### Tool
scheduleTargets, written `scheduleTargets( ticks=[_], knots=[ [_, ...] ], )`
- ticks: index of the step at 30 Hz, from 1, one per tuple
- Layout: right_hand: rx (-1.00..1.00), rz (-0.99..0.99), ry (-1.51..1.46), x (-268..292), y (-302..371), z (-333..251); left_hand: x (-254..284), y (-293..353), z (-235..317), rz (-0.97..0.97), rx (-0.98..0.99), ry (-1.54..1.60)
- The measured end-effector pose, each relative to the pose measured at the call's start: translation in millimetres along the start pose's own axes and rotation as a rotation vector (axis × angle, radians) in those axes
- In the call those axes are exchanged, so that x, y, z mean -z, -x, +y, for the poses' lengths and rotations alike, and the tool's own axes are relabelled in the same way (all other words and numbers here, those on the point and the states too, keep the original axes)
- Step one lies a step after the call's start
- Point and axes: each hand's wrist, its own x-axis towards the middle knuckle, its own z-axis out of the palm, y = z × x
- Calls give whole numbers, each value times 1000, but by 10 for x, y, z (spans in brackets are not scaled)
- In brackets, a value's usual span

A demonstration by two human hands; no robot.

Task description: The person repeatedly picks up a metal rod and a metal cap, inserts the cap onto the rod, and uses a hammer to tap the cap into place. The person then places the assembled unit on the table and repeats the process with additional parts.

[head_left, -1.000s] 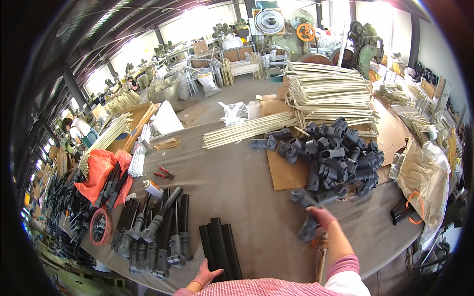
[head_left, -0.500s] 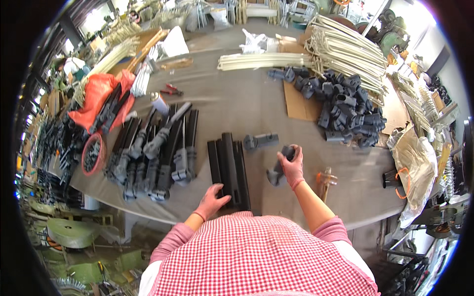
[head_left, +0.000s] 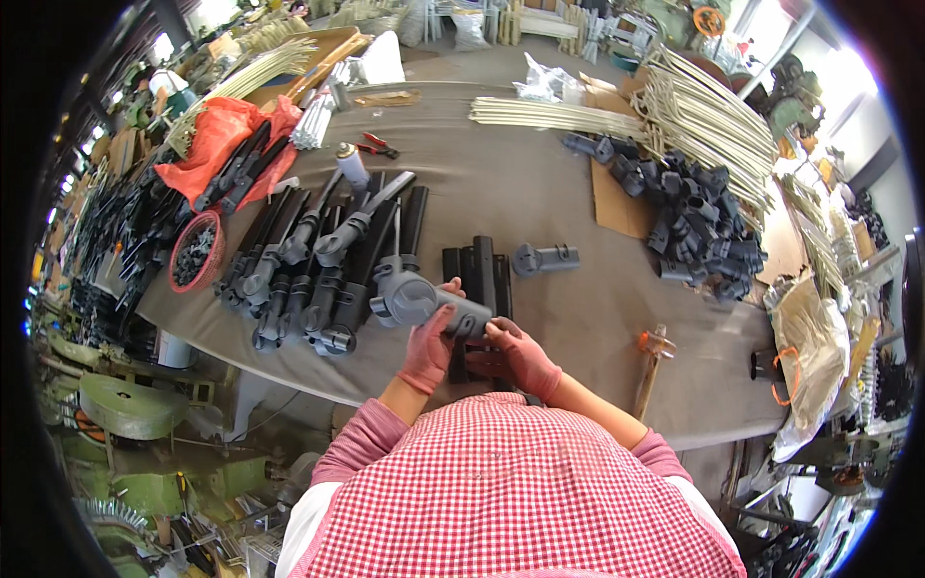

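Both my hands are raised over the near table edge, in pink gloves. A grey plastic joint fitting (head_left: 409, 301) with a round hub and a tubular end is held between them. My left hand (head_left: 429, 349) closes around its tubular part. My right hand (head_left: 523, 358) grips the tube's right end with thumb and fingers. Under them lie several black tubes (head_left: 487, 275), partly hidden by my hands and the fitting. Another grey joint fitting (head_left: 547, 259) rests just right of the tubes' far ends.
At left lie several black tubes with grey joints (head_left: 328, 260), a spray can (head_left: 352, 164), red-handled pliers (head_left: 379, 146) and a pink basket (head_left: 198, 252) of small parts. At right are a hammer (head_left: 654, 361), a heap of grey fittings (head_left: 699, 212) and pale rods (head_left: 713, 120).
My right hand has brought the grey fitting leftward from the table's right side. My left hand has left the black tubes and taken hold of the fitting too. The view has shifted slightly.
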Motion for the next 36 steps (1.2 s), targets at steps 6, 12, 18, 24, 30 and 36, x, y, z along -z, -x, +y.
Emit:
scheduleTargets(
  ticks=[6, 12, 18, 24, 30, 36],
  knots=[
    [-6, 574, 1517, 604, -214, 390, 504, 154, 388, 7, 134, 81],
    [-179, 572, 1608, 628, -221, 431, 945, 571, 195, 93, 309, -152],
    [-195, 671, 1566, 640, -215, 413, 812, 765, 15, -21, 627, -191],
    [-2, 486, 791, 781, 221, 167, 712, 681, -5, 23, 677, -172],
    [368, 113, 229, 366, 673, -96, 280, 197, 232, -187, 382, -111],
    [383, -51, 223, 72, 880, -228, -401, -287, 911, -236, 99, -32]
  ],
)
